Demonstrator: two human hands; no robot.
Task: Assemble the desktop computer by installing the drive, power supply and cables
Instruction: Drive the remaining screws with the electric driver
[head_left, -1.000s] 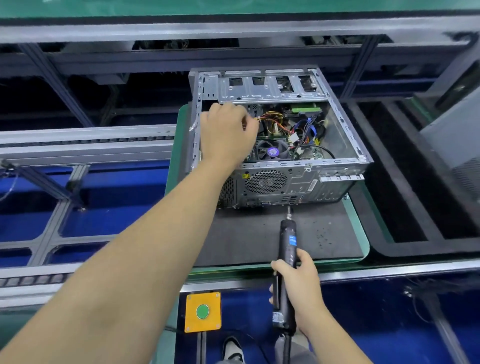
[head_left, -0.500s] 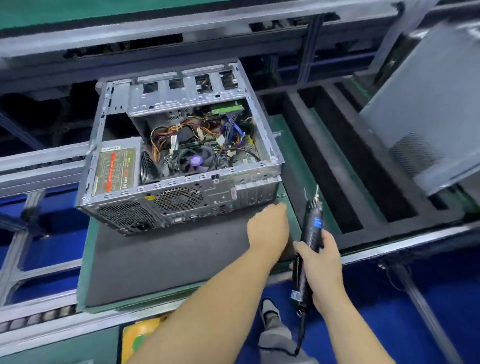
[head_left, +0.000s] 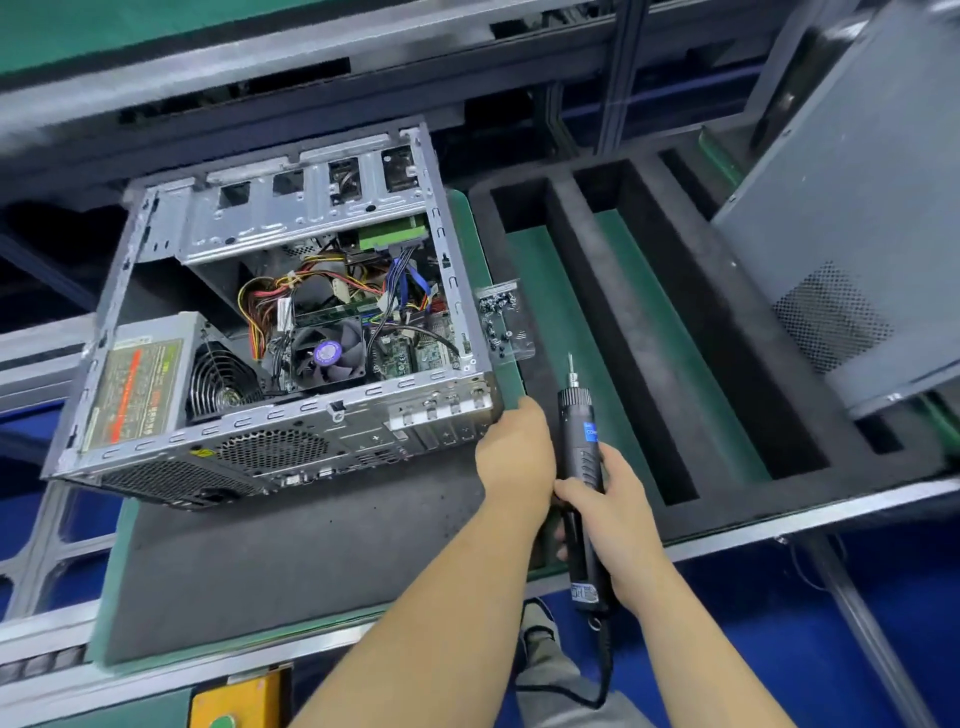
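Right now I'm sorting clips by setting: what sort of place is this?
Most likely a computer assembly line in a factory. An open computer case sits on a padded green pallet on metal conveyor rails, and the right hand grips a corded electric screwdriver.

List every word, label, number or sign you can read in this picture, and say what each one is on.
Nothing reads in full.
"CO...": start of a word on the small blue label of the black electric screwdriver; the rest is blurred.
Red-striped label on the grey metal power supply box: print too blurred.
Round purple sticker on the black processor fan: too small.
White label at the screwdriver's lower end: unreadable.
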